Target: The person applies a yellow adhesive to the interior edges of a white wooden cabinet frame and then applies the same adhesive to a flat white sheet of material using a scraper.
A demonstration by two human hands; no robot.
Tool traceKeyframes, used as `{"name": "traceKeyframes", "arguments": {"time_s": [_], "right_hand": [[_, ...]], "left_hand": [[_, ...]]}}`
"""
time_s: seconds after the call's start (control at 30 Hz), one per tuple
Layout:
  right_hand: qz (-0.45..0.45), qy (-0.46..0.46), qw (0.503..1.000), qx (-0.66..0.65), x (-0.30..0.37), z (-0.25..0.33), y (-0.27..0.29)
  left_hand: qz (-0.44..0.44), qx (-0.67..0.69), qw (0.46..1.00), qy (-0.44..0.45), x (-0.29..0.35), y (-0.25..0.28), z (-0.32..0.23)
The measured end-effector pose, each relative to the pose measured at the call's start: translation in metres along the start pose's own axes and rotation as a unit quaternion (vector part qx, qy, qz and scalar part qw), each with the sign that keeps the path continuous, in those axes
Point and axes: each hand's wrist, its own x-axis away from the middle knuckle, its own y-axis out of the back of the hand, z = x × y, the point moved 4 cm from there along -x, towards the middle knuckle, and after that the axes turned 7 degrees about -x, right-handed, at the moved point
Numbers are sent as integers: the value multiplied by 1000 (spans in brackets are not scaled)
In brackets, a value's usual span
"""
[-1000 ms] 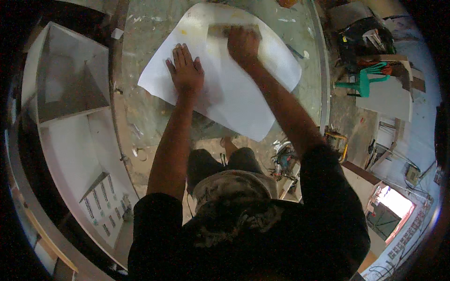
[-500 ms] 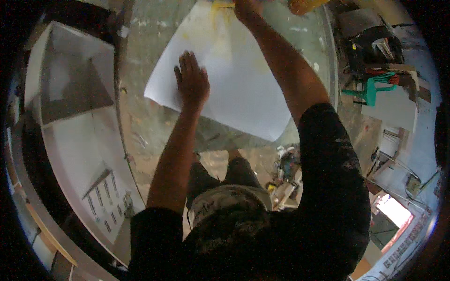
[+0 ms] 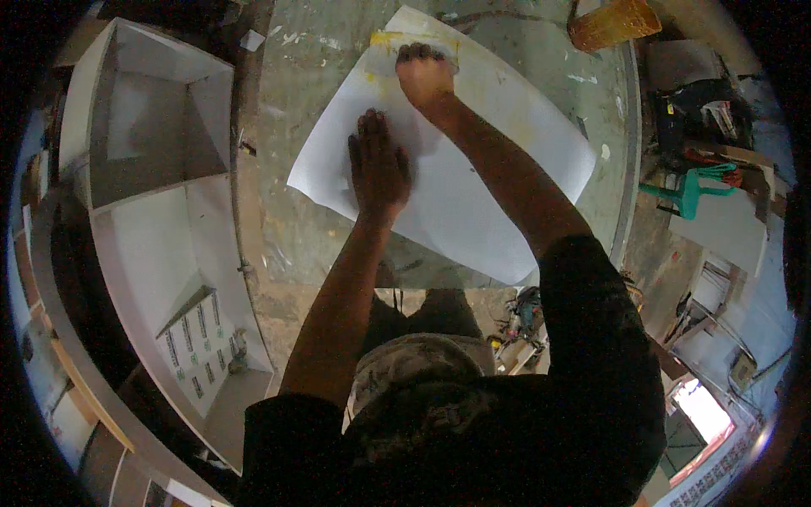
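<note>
A large white sheet (image 3: 498, 177) lies slantwise on a grey-green tabletop (image 3: 312, 84), yellow smears near its far end. My left hand (image 3: 380, 165) rests flat on its left part, fingers stretched out and holding nothing. Farther up the sheet, my right hand (image 3: 425, 76) is closed, knuckles forward, on a wide flat spreader (image 3: 388, 40) with a yellow-coated edge. That spreader lies across the sheet's far part. My fingers cover its middle, so its full shape is hidden.
An amber-yellow container (image 3: 615, 24) lies tilted at the table's far right. Open white cabinet boxes (image 3: 144, 118) stand along the left. A green plastic stool or chair (image 3: 693, 190) is off to the right, with clutter around it. Tools (image 3: 524, 317) are below the table's near edge.
My right hand has drawn the spreader nearer to me and somewhat left across the sheet. The left hand stays flat on the sheet. The whole view has shifted slightly.
</note>
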Motion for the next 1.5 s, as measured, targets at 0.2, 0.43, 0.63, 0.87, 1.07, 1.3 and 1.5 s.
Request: {"name": "traceKeyframes", "arguments": {"time_s": [0.2,0.43,0.63,0.87,1.07,1.3,1.5], "right_hand": [[-157,-79,984,-38,-65,-38,9],[-219,64,968,102,18,72,31],[22,-69,995,68,-88,-80,-27],[111,-79,987,-83,-45,26,76],[-71,65,995,33,-23,-3,10],[-11,-138,987,-84,-57,-42,55],[-68,3,998,-8,112,5,16]], "left_hand": [[-19,31,999,-15,5,-4,4],[-42,73,996,17,23,0,24],[-11,47,999,-18,5,14,-5],[0,42,999,33,25,-1,26],[6,21,1000,3,3,1,13],[40,18,999,16,11,-7,16],[14,15,1000,-3,11,-15,15]]}}
